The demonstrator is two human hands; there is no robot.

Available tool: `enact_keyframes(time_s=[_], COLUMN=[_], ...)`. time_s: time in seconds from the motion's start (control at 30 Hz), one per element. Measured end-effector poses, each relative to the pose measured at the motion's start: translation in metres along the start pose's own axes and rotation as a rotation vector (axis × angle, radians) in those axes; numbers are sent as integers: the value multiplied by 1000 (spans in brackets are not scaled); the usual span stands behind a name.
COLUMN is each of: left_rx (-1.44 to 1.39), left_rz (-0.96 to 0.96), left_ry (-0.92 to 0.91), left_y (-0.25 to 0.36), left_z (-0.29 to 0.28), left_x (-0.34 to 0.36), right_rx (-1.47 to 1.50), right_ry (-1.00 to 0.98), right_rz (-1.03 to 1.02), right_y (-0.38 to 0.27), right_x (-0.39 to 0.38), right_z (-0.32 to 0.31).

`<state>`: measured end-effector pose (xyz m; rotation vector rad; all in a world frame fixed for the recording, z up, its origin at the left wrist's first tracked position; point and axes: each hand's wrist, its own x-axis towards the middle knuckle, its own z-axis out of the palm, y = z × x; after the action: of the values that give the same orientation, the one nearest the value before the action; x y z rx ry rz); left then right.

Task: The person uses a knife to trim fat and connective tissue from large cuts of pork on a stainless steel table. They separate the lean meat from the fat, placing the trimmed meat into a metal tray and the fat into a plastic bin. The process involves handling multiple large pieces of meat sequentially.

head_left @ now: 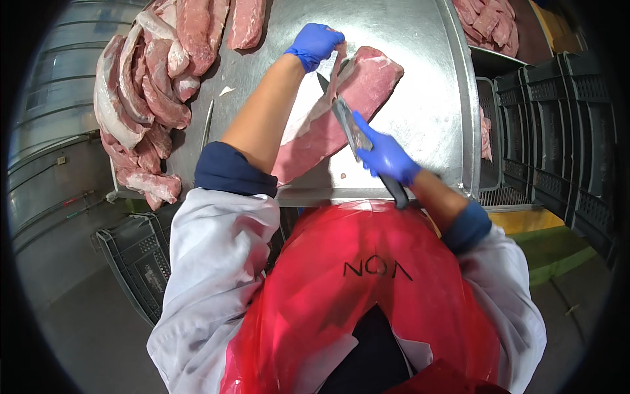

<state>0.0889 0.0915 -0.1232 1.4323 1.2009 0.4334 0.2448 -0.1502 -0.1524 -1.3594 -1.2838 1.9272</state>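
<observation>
A long pale-pink pork loin lies slantwise on the steel table. At its far end my blue-gloved left hand pinches a thin strip of fat and membrane, lifted off the meat's left edge. My blue-gloved right hand is wrapped round a knife with a dark handle. Its blade points up and to the left, crossing the loin, with the tip near the base of the raised strip. Part of the loin's near end is hidden by my left forearm.
Several cuts of meat are heaped at the table's left. A thin metal rod lies beside them, with a small fat scrap near it. More meat fills a container at far right. Dark plastic crates stand right; another crate is lower left.
</observation>
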Motion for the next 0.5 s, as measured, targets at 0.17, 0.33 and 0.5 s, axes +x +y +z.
enact_keyframes(time_s=[0.17,0.33,0.5], left_rx=[-1,-128,-309], left_rz=[45,19,68], left_ry=[-11,25,-72], left_y=[21,20,3], left_z=[6,-30,-48], left_x=[-20,-32,-38], right_rx=[-94,-166,-289], right_ry=[134,-9,66], right_rz=[-186,-174,-95], right_y=[4,23,-22], right_x=[77,2,63], right_z=[6,27,36])
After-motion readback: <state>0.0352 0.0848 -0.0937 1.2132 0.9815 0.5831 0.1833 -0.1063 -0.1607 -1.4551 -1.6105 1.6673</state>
